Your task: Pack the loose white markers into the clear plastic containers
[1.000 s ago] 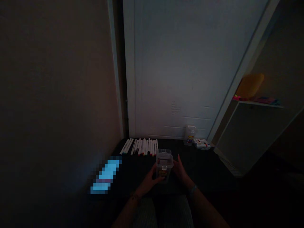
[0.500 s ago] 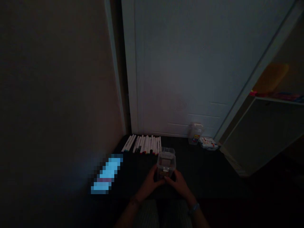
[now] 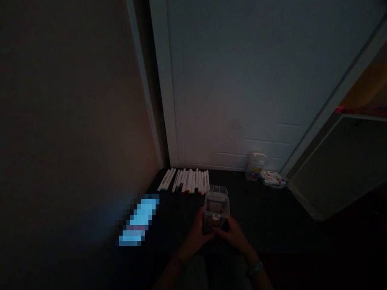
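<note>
Between my two hands is a clear plastic box (image 3: 216, 209) with its hinged lid (image 3: 218, 190) folded back on the far side. My left hand (image 3: 198, 233) wraps round its left side, and my right hand (image 3: 234, 233) grips the right side, thumb toward the front. A dark label shows low on the front of the box. Whether anything lies inside, I cannot tell in the dim light. Beyond the box, several white markers (image 3: 190, 181) with coloured ends lie side by side on the dark table (image 3: 266, 217).
A second clear plastic box (image 3: 255, 166) with a label stands at the back right against the white panel (image 3: 242, 80). Beside it lies a white pack (image 3: 273, 178) with red and blue marks. A bright, pixelated screen (image 3: 139, 220) is at the left table edge, by the wall.
The view has shifted slightly, so the table and its objects sit a little differently in the picture. Both hands keep their hold on the clear box, whose lid stays folded back.
</note>
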### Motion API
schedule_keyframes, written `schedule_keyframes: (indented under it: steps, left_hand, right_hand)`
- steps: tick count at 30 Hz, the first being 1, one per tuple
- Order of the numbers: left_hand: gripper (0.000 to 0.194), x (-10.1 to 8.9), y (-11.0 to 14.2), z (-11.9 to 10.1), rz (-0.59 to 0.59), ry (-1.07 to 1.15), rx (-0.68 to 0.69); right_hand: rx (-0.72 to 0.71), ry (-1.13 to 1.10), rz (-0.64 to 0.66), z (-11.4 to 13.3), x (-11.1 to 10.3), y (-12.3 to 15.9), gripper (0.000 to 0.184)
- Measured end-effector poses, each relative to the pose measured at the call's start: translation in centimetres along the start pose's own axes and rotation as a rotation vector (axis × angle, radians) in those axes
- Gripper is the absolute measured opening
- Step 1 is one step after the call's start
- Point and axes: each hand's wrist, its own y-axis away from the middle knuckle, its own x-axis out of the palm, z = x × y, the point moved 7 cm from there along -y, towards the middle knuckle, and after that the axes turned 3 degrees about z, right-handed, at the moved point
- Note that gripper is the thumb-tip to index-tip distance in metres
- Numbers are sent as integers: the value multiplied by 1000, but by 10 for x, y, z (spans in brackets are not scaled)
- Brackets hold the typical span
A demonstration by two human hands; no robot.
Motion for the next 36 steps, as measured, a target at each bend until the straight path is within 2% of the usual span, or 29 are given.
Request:
schedule_keyframes:
  steps: [3,5,8,10,12,14,16,17,18,20,23,27,36]
  left_hand:
    - [104,1,6,-10,1,42,34]
    - [108,-3,11,-19,-15,19,113]
    - [97,-28,12,-36,-127,-111,263]
    - [78,-64,3,-46,-299,-198,300]
    - [56,-110,-16,-57,-467,-291,292]
    - [31,-154,-42,-65,-533,-461,261]
    - [24,-195,-72,-61,-513,-675,139]
    - [25,-213,-85,-52,-474,-799,23]
    - [26,-228,-96,-39,-404,-918,-110]
    - [23,-251,-107,-21,-356,-974,-203]
    - [18,-268,-110,5,-296,-1009,-315]
    - [9,-274,-110,30,-226,-1021,-437]
    - [14,-277,-123,48,-191,-1019,-487]
  right_hand:
    - [3,-19,2,-3,1,0,68]
    - [16,-31,8,-4,2,0,68]
    - [39,-31,8,-4,1,0,68]
    - [48,-41,13,-4,1,0,65]
    - [56,-51,14,-6,0,0,61]
    - [60,-52,16,-9,0,0,58]
    - [66,-53,22,-12,1,-1,56]
    - [70,-59,22,-13,1,-1,56]
    - [73,-65,22,-14,1,-1,56]
    - [73,-75,12,-15,0,-1,55]
    - [49,-92,11,-11,0,-2,56]
    - [34,-107,6,-2,-1,-2,62]
    - [35,-125,21,0,-1,-2,62]
